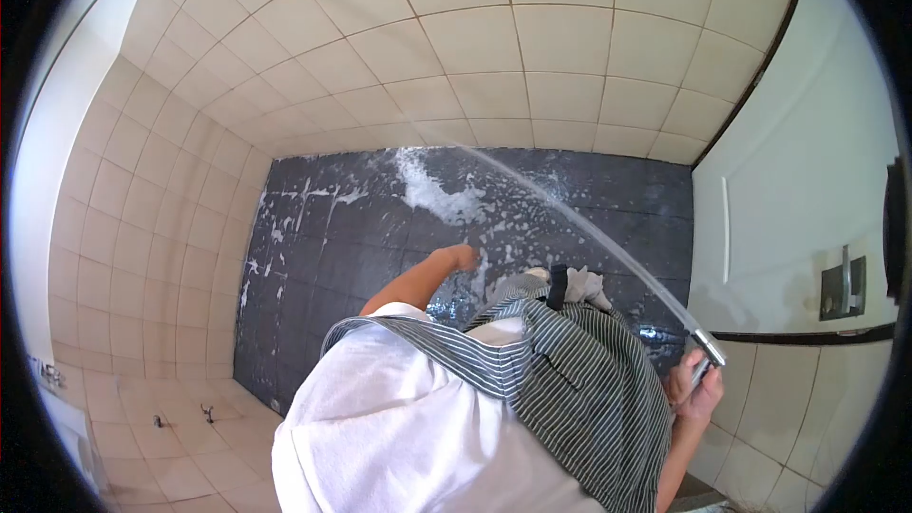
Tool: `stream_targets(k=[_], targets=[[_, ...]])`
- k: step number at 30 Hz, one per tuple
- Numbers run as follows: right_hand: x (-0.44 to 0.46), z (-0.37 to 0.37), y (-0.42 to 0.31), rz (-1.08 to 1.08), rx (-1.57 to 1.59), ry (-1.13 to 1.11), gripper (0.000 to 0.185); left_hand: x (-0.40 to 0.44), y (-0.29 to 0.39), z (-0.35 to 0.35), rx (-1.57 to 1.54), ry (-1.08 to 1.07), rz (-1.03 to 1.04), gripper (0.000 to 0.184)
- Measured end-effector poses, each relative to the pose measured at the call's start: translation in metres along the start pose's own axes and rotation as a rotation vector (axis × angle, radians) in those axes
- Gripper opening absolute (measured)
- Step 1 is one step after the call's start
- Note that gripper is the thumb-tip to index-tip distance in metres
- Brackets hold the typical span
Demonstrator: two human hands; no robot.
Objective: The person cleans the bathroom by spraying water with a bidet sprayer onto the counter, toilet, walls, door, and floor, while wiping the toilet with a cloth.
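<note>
My right hand [695, 391], at the lower right, is wrapped round the handle of a silver shower head [708, 350]. A straight jet of water [589, 228] leaves it toward the upper left and reaches the foot of the tiled wall. My left hand [462, 257] hangs over the dark tiled floor [342, 237], in front of my body; how its fingers lie is too small to make out. White foam [432, 192] lies on the wet floor near the wall, with smaller patches scattered to the left and around my feet.
Beige tiled walls [560, 38] enclose the floor at the back and left. A white door [788, 161] with a metal handle [844, 287] stands at the right. Small metal fittings [207, 413] stick out from the lower left wall. My striped apron [589, 370] hides part of the floor.
</note>
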State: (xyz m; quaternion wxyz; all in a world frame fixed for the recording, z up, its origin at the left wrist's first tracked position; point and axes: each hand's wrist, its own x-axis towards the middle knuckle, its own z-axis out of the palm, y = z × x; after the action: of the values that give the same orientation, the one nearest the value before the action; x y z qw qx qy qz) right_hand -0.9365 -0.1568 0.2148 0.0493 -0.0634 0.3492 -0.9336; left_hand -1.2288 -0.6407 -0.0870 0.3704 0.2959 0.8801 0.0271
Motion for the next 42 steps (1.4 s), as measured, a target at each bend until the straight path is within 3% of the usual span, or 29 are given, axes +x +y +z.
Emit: stream_targets(k=[4,9,13,15,19,22,26,28,29,31,35,37,38,40,42], targets=[[-0.027,-0.014,-0.016,-0.132,0.014,0.149,0.042,-0.018,-0.025,0.028,-0.071,0.108,-0.097,0.033],[-0.023,-0.015,-0.008,-0.116,0.007,0.222,0.044,-0.012,-0.059,0.055,0.035,-0.077,-0.105,0.033],[0.001,-0.001,0.004,-0.055,-0.021,0.186,0.047,-0.040,-0.006,-0.001,0.032,-0.189,-0.209,0.032],[-0.003,-0.011,-0.002,-0.066,-0.049,0.129,0.045,-0.021,-0.015,0.002,0.083,-0.086,-0.063,0.043],[-0.020,-0.029,-0.013,-0.271,-0.029,0.296,0.039,-0.013,-0.022,0.007,-0.029,0.196,0.029,0.027],[-0.031,-0.043,-0.018,-0.354,-0.040,0.435,0.037,0.001,-0.045,0.020,0.098,0.129,0.262,0.026],[-0.042,-0.069,-0.015,-0.443,0.011,0.567,0.037,-0.005,-0.043,0.011,0.080,0.046,0.184,0.026],[-0.042,-0.080,-0.016,-0.478,-0.010,0.567,0.037,0.008,-0.064,0.010,0.315,-0.094,0.408,0.030],[-0.042,-0.081,-0.018,-0.500,-0.011,0.577,0.037,0.008,-0.065,0.007,0.323,-0.101,0.422,0.030],[-0.041,-0.081,-0.022,-0.531,-0.017,0.600,0.036,0.003,-0.067,-0.001,0.137,-0.020,0.122,0.036],[-0.044,-0.081,-0.034,-0.558,-0.038,0.672,0.035,0.040,-0.104,0.003,0.367,-0.125,0.172,0.040],[-0.051,-0.084,-0.039,-0.563,-0.045,0.679,0.035,0.048,-0.100,0.001,0.092,-0.115,-0.064,0.043],[-0.056,-0.085,-0.042,-0.570,-0.047,0.683,0.035,0.052,-0.095,-0.002,0.096,-0.114,-0.058,0.043],[-0.066,-0.089,-0.047,-0.529,-0.020,0.733,0.033,0.062,-0.083,-0.006,0.218,-0.076,0.195,0.045],[-0.075,-0.087,-0.054,-0.497,-0.064,0.825,0.033,0.041,-0.047,-0.036,0.181,-0.063,0.174,0.046]])
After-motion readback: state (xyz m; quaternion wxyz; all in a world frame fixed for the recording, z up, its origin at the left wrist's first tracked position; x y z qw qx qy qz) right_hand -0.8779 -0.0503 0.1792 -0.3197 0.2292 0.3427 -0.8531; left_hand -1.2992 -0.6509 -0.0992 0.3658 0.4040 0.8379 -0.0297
